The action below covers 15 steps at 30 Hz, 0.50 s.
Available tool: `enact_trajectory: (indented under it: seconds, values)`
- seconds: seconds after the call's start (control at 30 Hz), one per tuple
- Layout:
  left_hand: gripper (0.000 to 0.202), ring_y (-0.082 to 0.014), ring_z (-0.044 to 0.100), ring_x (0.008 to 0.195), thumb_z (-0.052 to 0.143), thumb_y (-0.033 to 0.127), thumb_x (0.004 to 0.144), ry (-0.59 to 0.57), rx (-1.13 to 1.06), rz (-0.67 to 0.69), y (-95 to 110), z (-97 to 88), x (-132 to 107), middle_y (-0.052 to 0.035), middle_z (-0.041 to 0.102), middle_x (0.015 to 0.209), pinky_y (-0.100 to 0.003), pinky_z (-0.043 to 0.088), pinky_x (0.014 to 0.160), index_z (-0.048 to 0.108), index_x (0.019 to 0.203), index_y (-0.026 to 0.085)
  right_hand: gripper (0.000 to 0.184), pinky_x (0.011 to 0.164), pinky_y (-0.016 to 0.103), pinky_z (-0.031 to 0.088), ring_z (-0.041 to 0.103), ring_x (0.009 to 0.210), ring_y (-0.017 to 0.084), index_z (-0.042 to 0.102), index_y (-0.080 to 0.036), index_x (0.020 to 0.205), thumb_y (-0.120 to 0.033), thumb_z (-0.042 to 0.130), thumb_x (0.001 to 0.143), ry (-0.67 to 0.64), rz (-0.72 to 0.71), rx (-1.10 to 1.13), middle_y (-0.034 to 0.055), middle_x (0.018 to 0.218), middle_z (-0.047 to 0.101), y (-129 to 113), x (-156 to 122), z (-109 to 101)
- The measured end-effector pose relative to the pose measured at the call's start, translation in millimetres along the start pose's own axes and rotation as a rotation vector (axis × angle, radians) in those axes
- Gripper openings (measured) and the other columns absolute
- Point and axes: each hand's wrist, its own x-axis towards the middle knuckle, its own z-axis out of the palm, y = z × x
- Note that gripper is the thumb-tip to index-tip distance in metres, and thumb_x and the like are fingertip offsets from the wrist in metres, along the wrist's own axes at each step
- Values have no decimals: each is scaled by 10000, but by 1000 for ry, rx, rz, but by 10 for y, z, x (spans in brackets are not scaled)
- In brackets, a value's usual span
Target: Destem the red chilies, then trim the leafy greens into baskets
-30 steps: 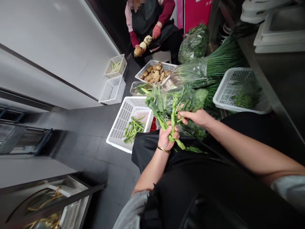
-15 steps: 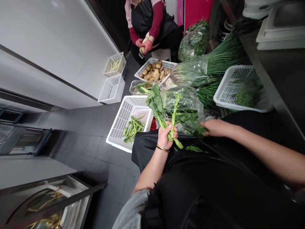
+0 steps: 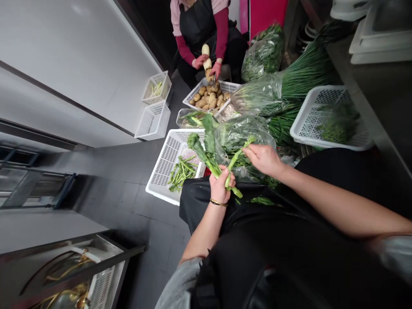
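My left hand (image 3: 219, 187) is closed around several leafy green vegetable stalks (image 3: 206, 156), held upright above my lap. One peeled-looking stalk (image 3: 232, 166) in that grip leans to the right. At its budded tip, my right hand (image 3: 265, 159) pinches with thumb and fingers. Beyond the hands lies an open clear plastic bag (image 3: 247, 131) of more greens. A white perforated basket (image 3: 161, 167) to the left contains cut green stems (image 3: 183, 172). Loose leaf scraps (image 3: 262, 200) rest on my black apron.
Across from me, a co-worker in pink gloves holds a long pale root above a basket of potatoes (image 3: 206, 99). Bagged scallions (image 3: 299, 77) lie at right, near another white basket (image 3: 322, 96) of greens. Small white baskets (image 3: 152, 120) stand by the wall. A metal counter (image 3: 383, 94) borders the right.
My right hand has come up and left from the greens by my lap to the stalk's tip. The stalks tilt slightly. The co-worker's hands have moved apart, bringing the root over the potatoes.
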Motion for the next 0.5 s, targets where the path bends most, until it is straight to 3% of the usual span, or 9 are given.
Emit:
enact_trajectory:
  seconds: [0.07, 0.13, 0.33, 0.43, 0.5]
  values:
    - [391, -49, 406, 351, 755, 383, 690, 40, 17, 53, 26, 29, 5, 37, 577, 543, -183, 285, 391, 456, 850, 187, 435, 557, 264, 356, 518, 552, 140, 464, -191, 587, -470, 373, 909, 61, -62, -48, 51, 585, 567, -5, -31, 36]
    - [396, -51, 408, 355, 750, 388, 696, 43, 14, 71, 32, 62, 0, 41, 576, 548, -187, 294, 394, 442, 853, 194, 455, 556, 258, 378, 523, 551, 136, 483, -188, 609, -511, 369, 909, 65, -19, 86, 47, 586, 563, -42, 3, 67]
    - [379, -43, 385, 356, 740, 369, 709, -19, 15, 26, 134, 53, -25, 51, 548, 556, -191, 277, 394, 442, 878, 206, 533, 335, 223, 321, 427, 341, 90, 516, -175, 675, -703, 531, 744, -206, 397, 982, -7, 480, 515, -197, 125, 172]
    - [335, -20, 302, 339, 719, 364, 728, -85, -42, -96, 257, 57, -34, 71, 456, 528, -180, 222, 374, 457, 867, 208, 534, 335, 226, 338, 428, 354, 88, 494, -182, 657, -709, 548, 724, -196, 372, 1152, -9, 489, 516, -290, 156, 174]
    - [272, -8, 241, 333, 676, 358, 768, -117, -82, -183, 332, 88, -67, 79, 384, 522, -175, 188, 359, 471, 862, 205, 513, 360, 225, 356, 453, 389, 88, 486, -188, 664, -690, 527, 757, -101, 324, 1104, -4, 523, 532, -261, 268, 116]
